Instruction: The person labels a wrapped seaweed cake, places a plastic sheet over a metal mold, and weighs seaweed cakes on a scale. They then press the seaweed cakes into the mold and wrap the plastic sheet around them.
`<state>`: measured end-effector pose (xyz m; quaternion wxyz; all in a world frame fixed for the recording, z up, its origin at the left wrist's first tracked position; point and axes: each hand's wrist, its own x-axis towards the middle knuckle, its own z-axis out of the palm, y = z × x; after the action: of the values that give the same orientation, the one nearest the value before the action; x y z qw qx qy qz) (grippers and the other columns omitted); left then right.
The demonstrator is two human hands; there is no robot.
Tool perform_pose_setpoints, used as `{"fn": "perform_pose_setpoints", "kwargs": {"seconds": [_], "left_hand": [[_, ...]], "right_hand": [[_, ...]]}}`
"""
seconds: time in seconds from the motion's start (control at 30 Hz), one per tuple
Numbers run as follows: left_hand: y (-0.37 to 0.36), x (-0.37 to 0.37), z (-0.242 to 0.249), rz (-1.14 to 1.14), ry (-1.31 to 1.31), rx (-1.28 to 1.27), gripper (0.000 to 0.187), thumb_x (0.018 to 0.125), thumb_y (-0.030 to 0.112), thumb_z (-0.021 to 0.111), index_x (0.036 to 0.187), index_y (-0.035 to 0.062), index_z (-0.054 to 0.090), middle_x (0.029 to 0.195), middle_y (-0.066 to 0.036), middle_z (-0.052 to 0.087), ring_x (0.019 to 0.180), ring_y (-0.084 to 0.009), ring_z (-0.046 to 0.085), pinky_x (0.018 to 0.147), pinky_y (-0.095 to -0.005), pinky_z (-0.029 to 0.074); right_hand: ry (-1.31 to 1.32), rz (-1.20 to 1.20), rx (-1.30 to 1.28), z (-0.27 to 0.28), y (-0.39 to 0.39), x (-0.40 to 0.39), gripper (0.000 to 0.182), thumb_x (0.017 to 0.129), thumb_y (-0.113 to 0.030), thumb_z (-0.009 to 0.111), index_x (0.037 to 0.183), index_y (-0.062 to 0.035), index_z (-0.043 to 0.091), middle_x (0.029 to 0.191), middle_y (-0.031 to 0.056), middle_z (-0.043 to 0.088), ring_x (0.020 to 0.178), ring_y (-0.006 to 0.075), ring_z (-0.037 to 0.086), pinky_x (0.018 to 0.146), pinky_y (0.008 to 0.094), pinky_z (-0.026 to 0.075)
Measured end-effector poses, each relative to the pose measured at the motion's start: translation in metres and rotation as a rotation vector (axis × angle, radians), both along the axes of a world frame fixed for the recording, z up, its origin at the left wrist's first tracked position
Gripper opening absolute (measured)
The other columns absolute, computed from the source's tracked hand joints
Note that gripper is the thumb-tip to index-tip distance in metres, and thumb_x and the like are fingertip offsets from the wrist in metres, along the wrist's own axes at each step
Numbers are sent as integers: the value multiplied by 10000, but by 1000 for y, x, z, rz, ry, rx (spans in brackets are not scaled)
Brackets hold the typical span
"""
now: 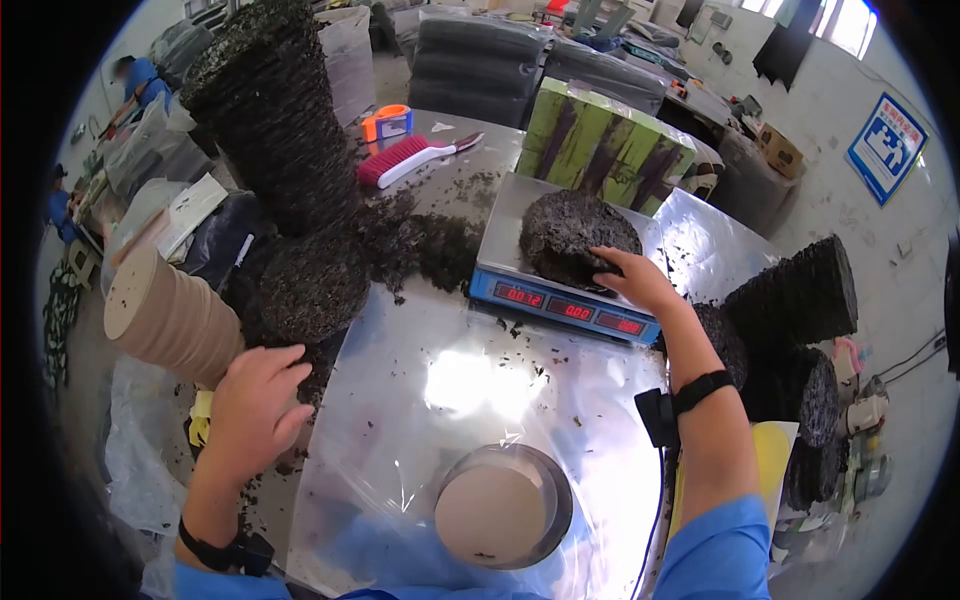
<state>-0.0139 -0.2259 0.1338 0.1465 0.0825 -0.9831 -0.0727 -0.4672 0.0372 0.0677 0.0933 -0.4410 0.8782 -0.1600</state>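
A dark round cake of what looks like dried seaweed (568, 228) lies on the metal pan of a blue digital scale (490, 288). My right hand (630, 278) has its fingers at the cake's right front edge, seemingly gripping it. Red digits glow on the scale, the left display reading about 0.072. Over on the left, my left hand (255, 405) is open and holds nothing, fingers apart. It is nearest to a stack of beige round discs (170, 315) and a low dark cake (315, 285). A round metal ring (562, 505) stands in front of me with a beige disc (490, 510) inside.
A tall stack of dark cakes (275, 120) rises at the left; more stacks (795, 290) stand at the right. Loose dark flakes (420, 240), a red-bristled brush (410, 160), an orange tape roll (385, 122) and green packages (600, 145) lie at the back. Co-workers (143, 82) are far left.
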Motion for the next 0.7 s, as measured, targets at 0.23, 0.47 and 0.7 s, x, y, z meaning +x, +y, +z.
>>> {"fn": "perform_pose_setpoints", "kwargs": {"seconds": [0.23,0.47,0.7], "left_hand": [[35,29,10,-6,102,55,471,758,123,732,1198,6,610,1233,-161,606,1101,-324,586,920,-426,462],[122,-31,-11,-99,160,1998,432,989,266,538,1337,45,410,1232,-134,594,1015,-276,633,816,-396,518],[85,-5,-10,-118,65,1496,182,954,135,542,1093,24,581,701,2,533,536,-84,472,476,-228,360]], "right_hand": [[680,36,-399,63,15,60,560,746,31,656,1283,-108,584,1359,108,563,1294,298,494,1124,462,354],[894,444,-286,118,70,241,439,801,-90,584,1238,-72,612,1289,113,607,1241,283,554,1116,490,351],[771,237,-290,111,124,289,497,748,16,616,1237,-66,617,1279,129,621,1235,285,564,1088,480,393]]}}
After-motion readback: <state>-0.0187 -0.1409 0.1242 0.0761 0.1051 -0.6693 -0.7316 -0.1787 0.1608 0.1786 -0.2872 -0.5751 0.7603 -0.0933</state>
